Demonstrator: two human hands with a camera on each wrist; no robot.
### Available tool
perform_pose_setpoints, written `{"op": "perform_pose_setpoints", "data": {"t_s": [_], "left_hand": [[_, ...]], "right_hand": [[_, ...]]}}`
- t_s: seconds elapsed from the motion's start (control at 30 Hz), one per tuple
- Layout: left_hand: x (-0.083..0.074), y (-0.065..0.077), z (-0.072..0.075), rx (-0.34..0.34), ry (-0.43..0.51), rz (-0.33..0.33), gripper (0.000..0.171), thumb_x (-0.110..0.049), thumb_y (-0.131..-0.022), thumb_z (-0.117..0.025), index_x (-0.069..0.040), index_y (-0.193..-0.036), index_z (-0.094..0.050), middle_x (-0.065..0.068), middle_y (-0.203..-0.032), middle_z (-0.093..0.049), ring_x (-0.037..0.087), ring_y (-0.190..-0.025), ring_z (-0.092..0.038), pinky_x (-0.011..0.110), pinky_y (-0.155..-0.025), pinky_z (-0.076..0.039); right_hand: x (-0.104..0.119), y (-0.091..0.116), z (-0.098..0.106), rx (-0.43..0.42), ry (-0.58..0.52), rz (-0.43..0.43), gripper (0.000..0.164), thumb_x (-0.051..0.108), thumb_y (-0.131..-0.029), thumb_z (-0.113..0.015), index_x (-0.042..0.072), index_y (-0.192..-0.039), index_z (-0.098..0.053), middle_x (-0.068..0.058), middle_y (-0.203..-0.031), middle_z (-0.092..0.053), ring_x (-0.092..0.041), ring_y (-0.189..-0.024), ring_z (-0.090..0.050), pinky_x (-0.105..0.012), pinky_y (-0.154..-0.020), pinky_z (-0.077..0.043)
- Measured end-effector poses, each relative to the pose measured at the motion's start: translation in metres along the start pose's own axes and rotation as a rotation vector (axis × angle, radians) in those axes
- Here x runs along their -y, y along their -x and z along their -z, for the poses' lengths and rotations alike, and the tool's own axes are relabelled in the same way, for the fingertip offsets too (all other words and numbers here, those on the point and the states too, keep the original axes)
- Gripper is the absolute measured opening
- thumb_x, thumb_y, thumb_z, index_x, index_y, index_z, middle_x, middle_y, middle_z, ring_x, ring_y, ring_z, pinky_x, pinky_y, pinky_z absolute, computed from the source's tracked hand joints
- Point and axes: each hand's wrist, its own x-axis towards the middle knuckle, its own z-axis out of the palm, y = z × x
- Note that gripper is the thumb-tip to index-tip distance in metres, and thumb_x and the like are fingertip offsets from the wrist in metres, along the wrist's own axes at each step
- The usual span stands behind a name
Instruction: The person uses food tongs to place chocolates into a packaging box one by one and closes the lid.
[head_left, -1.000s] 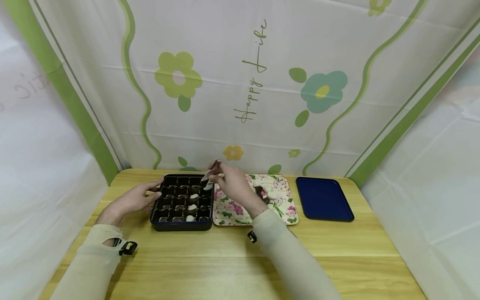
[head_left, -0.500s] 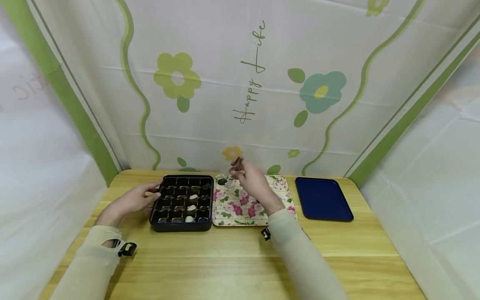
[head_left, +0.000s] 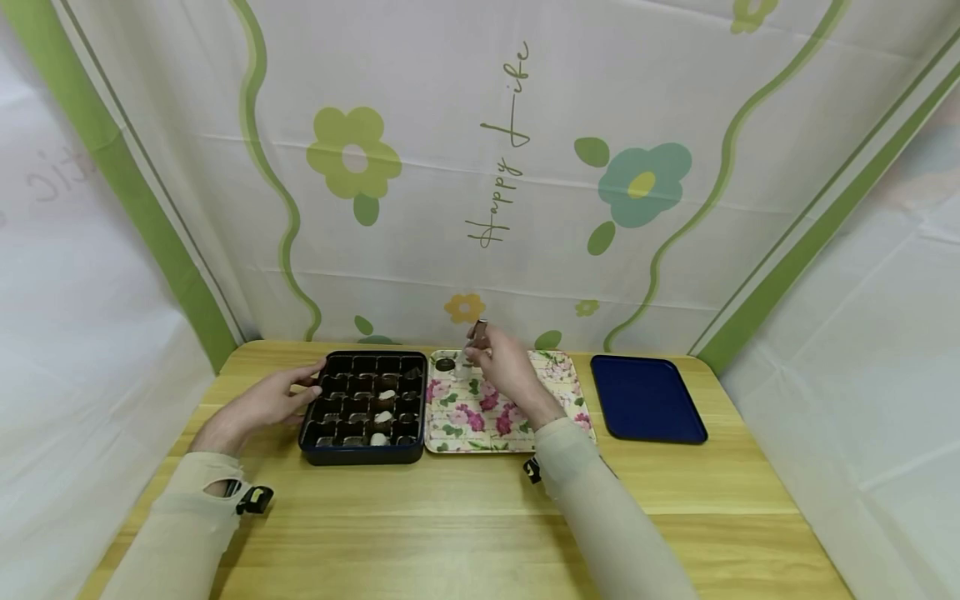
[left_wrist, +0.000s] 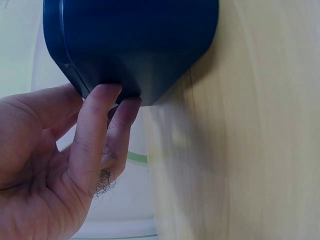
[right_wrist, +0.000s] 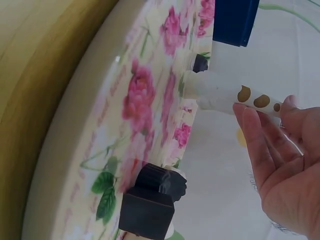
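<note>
1. Nearest, two pale sleeves [head_left: 611, 508] reach over the wooden table [head_left: 390, 533], entering from 7 and 5 o'clock.
2. The left hand [head_left: 273, 396] is at about 9 o'clock of the navy compartment box [head_left: 363, 454]. Its fingers are apart and slightly bent; the tips touch the outer wall but do not wrap around it.
3. Inside the box, three white pieces [head_left: 383, 417] sit in one column, from 2 to 5 o'clock of its centre. Some dark pieces seem to be at their 3 o'clock side; I cannot count them.
4. The right hand [head_left: 508, 371] is above the floral tray [head_left: 450, 442], which stands just beside the box at its 3 o'clock. Thumb and fingers are closed on the tongs [right_wrist: 225, 95], whose tips point down to the tray.
5. Just beside the tips is a dark round piece [head_left: 445, 364], between 10 and 11 o'clock on the tray. Whether the tips hold something, I cannot tell.
6. I judge the step as picking up one piece; the next move calls for a gentle, even squeeze, then a level lift.
7. Apart from the tray, at its 3 o'clock, lies a dark-blue shallow tray [head_left: 648, 398].
8. Farthest, at 12 o'clock, hangs a flower-printed curtain [head_left: 420, 250].
</note>
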Motion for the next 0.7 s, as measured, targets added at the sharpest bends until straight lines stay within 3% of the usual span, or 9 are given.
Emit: {"op": "perform_pose_setpoints", "data": {"t_s": [0.17,0.43,0.7], "left_hand": [[-0.001,0.000,0.000,0.003,0.004,0.004,0.066,-0.017,-0.112,-0.052,-0.008,-0.169,-0.020,0.038,-0.148,-0.048,0.014,-0.055,-0.049,0.033,-0.061,-0.057],[-0.002,0.001,0.001,-0.002,-0.014,0.005,0.065,-0.019,-0.112,-0.052,-0.008,-0.169,-0.021,0.039,-0.150,-0.047,0.013,-0.053,-0.049,0.033,-0.060,-0.057],[-0.003,0.002,0.001,0.013,0.000,0.032,0.066,-0.020,-0.113,-0.051,-0.011,-0.169,-0.019,0.038,-0.153,-0.045,0.014,-0.055,-0.050,0.035,-0.061,-0.057]], "right_hand": [[0.001,0.001,0.001,0.038,0.014,-0.017,0.016,0.029,-0.108,-0.062,0.020,-0.121,-0.062,-0.002,-0.113,-0.074,-0.021,-0.097,-0.076,-0.031,-0.062,-0.058],[0.006,0.004,0.002,0.087,0.045,-0.027,0.010,0.028,-0.107,-0.064,0.022,-0.114,-0.064,-0.006,-0.117,-0.078,-0.018,-0.095,-0.077,-0.028,-0.065,-0.061],[0.017,0.002,-0.003,0.046,0.210,-0.010,0.013,0.026,-0.106,-0.065,0.015,-0.113,-0.067,-0.006,-0.104,-0.079,-0.018,-0.087,-0.076,-0.028,-0.068,-0.062]]}}
